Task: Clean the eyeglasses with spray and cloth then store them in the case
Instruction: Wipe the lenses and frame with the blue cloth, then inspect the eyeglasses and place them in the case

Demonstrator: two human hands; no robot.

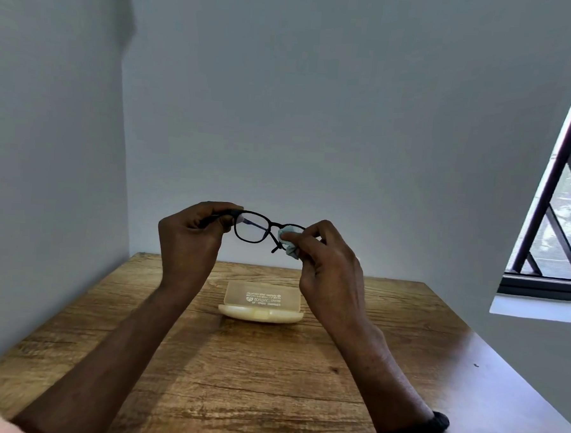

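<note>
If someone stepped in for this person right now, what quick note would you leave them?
Left hand grips the eyeglasses by one end of the frame, above the table.
Right hand pinches the cloth against the other lens.
Case lies open on the table. No spray bottle in view.
Done: wiping under way.
Left: finish wiping, lay the eyeglasses in the case, close it.

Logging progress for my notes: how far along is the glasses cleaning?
The case lies open on the table. In hand: the left hand holds the eyeglasses by one end while the right hand pinches the cloth on the other lens. Left: finish wiping, then put the eyeglasses in the case and close it. No spray bottle shows, so spraying can't be confirmed.
</note>
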